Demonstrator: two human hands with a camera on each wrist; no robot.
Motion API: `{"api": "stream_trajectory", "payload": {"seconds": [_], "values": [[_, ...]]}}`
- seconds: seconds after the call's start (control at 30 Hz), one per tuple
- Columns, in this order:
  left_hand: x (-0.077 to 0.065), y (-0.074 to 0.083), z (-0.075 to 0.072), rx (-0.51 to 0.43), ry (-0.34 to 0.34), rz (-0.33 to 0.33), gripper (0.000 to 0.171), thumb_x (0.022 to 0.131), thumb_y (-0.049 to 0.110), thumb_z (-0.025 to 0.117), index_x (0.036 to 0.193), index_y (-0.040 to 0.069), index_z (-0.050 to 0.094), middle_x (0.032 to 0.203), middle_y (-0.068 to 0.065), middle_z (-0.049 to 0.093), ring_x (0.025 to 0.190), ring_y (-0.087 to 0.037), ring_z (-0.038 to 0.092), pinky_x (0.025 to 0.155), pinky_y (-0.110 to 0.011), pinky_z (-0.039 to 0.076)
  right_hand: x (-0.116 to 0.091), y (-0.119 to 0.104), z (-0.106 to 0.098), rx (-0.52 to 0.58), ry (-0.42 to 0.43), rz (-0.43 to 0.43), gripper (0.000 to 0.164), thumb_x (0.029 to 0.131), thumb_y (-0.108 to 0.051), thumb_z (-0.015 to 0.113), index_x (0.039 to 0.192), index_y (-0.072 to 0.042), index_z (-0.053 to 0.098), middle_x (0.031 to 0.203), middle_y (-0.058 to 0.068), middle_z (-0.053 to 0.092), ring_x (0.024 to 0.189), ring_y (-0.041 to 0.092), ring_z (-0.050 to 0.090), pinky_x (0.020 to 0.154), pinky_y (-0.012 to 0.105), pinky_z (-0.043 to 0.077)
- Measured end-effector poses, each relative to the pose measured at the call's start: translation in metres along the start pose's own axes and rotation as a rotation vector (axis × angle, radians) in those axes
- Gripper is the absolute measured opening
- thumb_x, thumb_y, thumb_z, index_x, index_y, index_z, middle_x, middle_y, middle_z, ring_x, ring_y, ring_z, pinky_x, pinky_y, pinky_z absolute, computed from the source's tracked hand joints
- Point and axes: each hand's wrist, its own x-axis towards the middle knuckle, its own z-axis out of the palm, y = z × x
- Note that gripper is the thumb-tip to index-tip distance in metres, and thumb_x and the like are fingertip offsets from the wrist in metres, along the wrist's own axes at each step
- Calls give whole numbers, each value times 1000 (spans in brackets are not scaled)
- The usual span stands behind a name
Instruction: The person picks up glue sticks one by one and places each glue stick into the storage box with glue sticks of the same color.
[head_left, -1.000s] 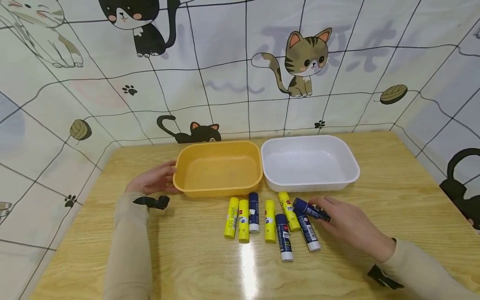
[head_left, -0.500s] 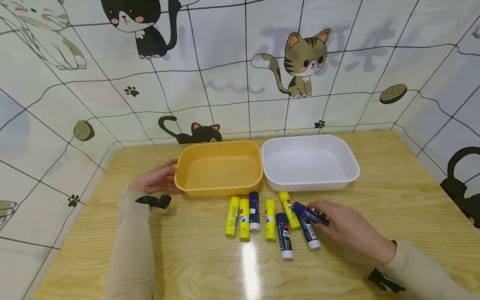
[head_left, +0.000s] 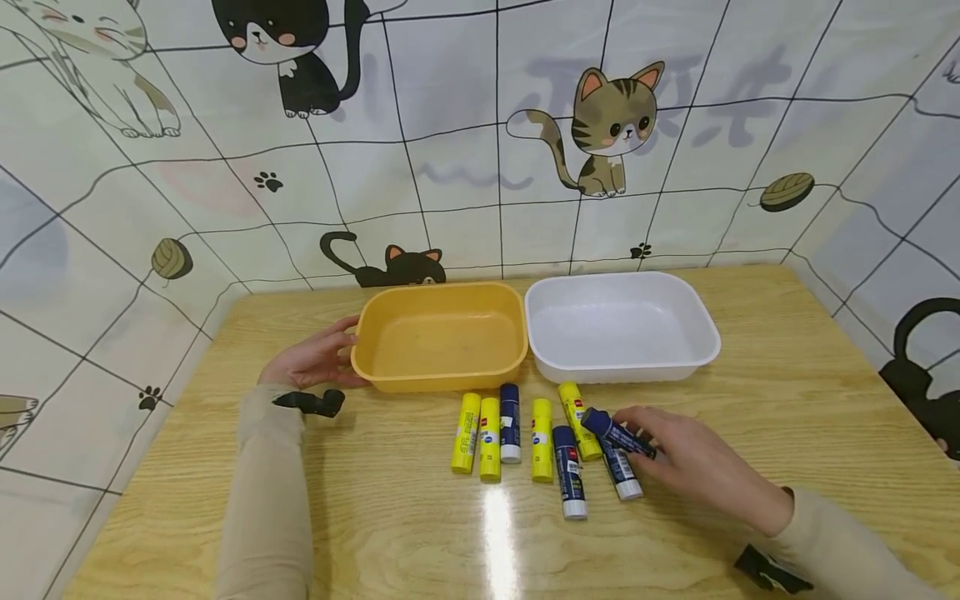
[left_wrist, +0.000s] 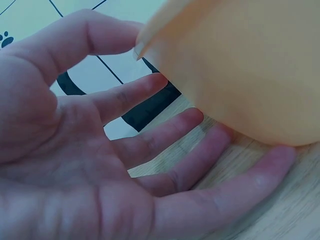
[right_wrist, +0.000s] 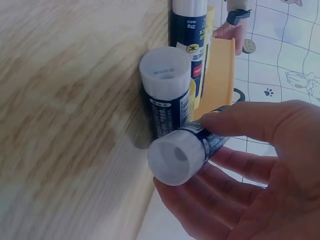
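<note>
My right hand [head_left: 701,462] pinches a navy glue stick [head_left: 611,428] between thumb and fingers. It lies slanted over another navy glue stick [head_left: 622,475]; in the right wrist view the white base of the held glue stick [right_wrist: 175,160] faces the camera. Beside them a yellow glue stick [head_left: 576,417] leans at an angle, with a navy glue stick [head_left: 570,475] just left of it. At the left, my left hand [head_left: 315,357] touches the end of a yellow-orange plastic tray [head_left: 442,384]. In the left wrist view, extended fingertips meet the outer wall of that tray [left_wrist: 240,85].
A white tray [head_left: 622,372] stands right against the orange one; no glue sticks lie in either. More yellow glue sticks [head_left: 465,433] and a navy one [head_left: 510,425] lie in front of the trays. Behind the wooden table [head_left: 397,525] hangs a cat-print cloth [head_left: 450,167].
The held navy glue stick and my right hand have shifted very slightly left. The left hand keeps its place on the orange tray. The head view has drifted a little.
</note>
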Motion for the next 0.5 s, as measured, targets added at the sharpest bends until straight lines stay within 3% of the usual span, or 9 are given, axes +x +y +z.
{"api": "stream_trajectory", "payload": {"seconds": [0.27, 0.5], "values": [[-1, -1, -1, -16, -11, 5, 62, 104, 9, 40, 156, 25, 9, 151, -13, 18, 125, -34, 40, 95, -62, 39, 11, -4, -8, 143, 16, 24, 40, 82, -7, 72, 119, 0, 59, 104, 9, 66, 86, 20, 64, 67, 34, 56], [-3, -2, -1, -17, 8, 0, 63, 104, 9, 41, 156, 27, 10, 151, -12, 19, 125, -32, 41, 94, -61, 40, 26, -9, -32, 242, -20, 48, 47, 83, -11, 73, 123, 0, 50, 103, 11, 63, 89, 24, 61, 68, 35, 55]]}}
